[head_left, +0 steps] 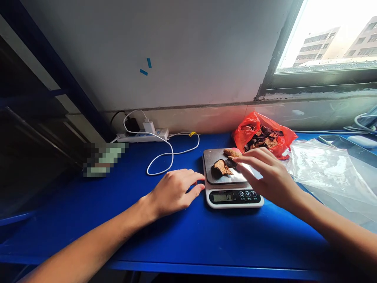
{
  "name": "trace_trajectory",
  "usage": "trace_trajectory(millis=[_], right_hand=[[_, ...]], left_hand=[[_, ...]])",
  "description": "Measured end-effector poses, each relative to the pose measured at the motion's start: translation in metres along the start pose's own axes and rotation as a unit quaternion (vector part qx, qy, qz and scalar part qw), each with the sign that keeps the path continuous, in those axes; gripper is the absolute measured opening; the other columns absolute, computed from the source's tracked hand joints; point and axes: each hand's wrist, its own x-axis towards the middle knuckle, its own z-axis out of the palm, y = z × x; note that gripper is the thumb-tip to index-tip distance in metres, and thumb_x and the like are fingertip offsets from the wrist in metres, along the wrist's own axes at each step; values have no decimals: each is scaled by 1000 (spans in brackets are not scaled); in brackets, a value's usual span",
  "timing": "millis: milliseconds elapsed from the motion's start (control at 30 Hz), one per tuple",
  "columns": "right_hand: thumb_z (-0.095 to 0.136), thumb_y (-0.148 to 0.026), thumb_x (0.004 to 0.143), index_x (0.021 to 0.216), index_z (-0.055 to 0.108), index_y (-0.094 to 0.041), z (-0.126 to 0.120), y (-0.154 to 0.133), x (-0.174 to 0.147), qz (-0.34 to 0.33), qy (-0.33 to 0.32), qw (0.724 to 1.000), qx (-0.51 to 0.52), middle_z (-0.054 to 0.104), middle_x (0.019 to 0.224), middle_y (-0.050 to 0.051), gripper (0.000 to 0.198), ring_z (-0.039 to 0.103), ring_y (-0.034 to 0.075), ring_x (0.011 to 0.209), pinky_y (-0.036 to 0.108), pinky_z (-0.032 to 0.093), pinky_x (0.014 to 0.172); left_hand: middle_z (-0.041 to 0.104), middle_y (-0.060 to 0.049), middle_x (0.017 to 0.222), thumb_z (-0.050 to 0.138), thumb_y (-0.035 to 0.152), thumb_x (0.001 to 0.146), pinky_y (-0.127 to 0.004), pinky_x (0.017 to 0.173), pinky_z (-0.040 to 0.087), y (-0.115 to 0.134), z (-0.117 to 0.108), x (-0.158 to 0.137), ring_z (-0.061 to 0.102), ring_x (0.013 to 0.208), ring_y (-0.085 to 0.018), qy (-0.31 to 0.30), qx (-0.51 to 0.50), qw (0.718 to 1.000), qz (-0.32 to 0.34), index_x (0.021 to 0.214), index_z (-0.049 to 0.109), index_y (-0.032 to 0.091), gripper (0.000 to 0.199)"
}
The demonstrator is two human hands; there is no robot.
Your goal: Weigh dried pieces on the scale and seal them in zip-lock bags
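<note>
A white kitchen scale [209, 198] with a steel plate stands on the blue table, its small display lit with a digit. Several curled, dried brown peel-like pieces [220, 167] lie on the plate. My right hand [266, 171] reaches over the plate from the right, thumb and index tips close together at a small dark dried piece [229, 162]. Left of the scale, my left hand [176, 188] hovers with thumb and fingers apart and nothing between them, fingertips near the scale's edge. Behind the scale, a red plastic bag [284, 145] gapes, full of similar dried pieces.
Clear plastic bags [321, 161] lie at the right, next to a dark flat tray-like object [347, 143]. A power strip [141, 135] with a white charger and looping white cable [160, 173] sits along the wall. A blurred-out item [106, 159] is farther left.
</note>
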Motion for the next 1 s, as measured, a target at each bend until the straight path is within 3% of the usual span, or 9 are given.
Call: trace_trajectory(millis=[133, 267, 467, 633, 800, 1000], right_hand=[[56, -18, 91, 102, 65, -19, -14, 21, 4, 53, 74, 994, -65, 66, 93, 9, 14, 62, 19, 83, 33, 52, 72], [59, -13, 85, 94, 67, -18, -30, 40, 4, 105, 139, 974, -145, 66, 88, 8, 13, 64, 17, 77, 28, 51, 67], [58, -7, 76, 76, 61, -18, -39, 56, 1, 137, 146, 962, -184, 63, 73, 4, 12, 58, 13, 65, 25, 45, 61], [52, -4, 75, 73, 59, -17, -35, 61, -2, 162, 147, 961, -169, 59, 76, 5, 15, 53, 12, 63, 23, 44, 55], [58, -9, 81, 83, 61, -17, -27, 53, -3, 114, 76, 986, -96, 64, 79, 5, 9, 58, 12, 64, 23, 46, 58], [60, -20, 90, 94, 63, -18, -13, 23, 0, 45, -39, 998, -37, 66, 87, 6, 6, 60, 16, 78, 28, 48, 69]], left_hand=[[70, -5, 94, 55, 27, 92, -31, 74, 52, -1, -5, 1, 66, 84, -20, -76, 53, 995, -42, 110, 66, 19, 22], [63, -8, 110, 56, 32, 93, -36, 82, 51, -7, -10, -2, 61, 98, -24, -136, 130, 980, -60, 120, 62, 22, 29], [59, -12, 122, 52, 34, 95, -42, 94, 47, -10, -8, -6, 56, 110, -27, -155, 166, 973, -44, 130, 55, 20, 37], [57, -14, 126, 51, 32, 96, -45, 95, 47, -7, -8, -4, 55, 113, -29, -174, 171, 969, -47, 132, 53, 18, 39], [58, -15, 126, 50, 33, 97, -44, 96, 46, -7, -8, -4, 54, 114, -29, -174, 179, 968, -38, 132, 53, 17, 39], [56, -16, 128, 49, 31, 97, -47, 97, 46, -8, -8, -5, 53, 116, -30, -181, 176, 967, -37, 133, 53, 16, 39]])
